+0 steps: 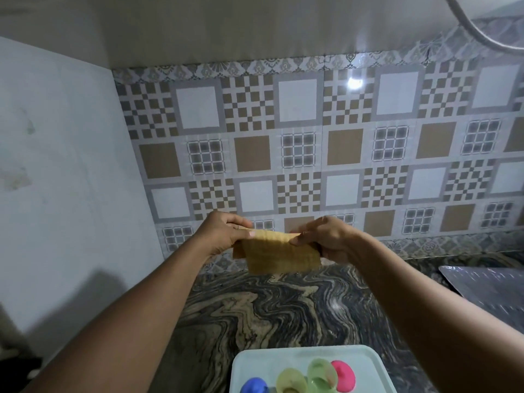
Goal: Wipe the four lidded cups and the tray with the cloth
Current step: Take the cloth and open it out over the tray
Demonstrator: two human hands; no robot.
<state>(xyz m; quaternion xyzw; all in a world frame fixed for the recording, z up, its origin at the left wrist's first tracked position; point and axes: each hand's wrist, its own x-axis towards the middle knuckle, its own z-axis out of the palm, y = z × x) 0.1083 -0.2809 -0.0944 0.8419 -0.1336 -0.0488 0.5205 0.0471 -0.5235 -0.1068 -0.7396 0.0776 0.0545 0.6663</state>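
Cloth (pixel 279 255) hangs folded above the table (pixel 255 307), top edge pinched by left hand (pixel 224 232) and right hand (pixel 329 239). Nearer, the tray (pixel 365 361) holds the lidded blue cup (pixel 254 386), yellow cup (pixel 291 381), green cup (pixel 321 375), pink cup (pixel 343 374).

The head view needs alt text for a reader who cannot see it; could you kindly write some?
The left hand and right hand pinch a tan cloth between them above a marbled countertop, before a patterned tiled wall. Nearer the camera, a pale tray carries four lidded cups: blue, yellow, green and pink.
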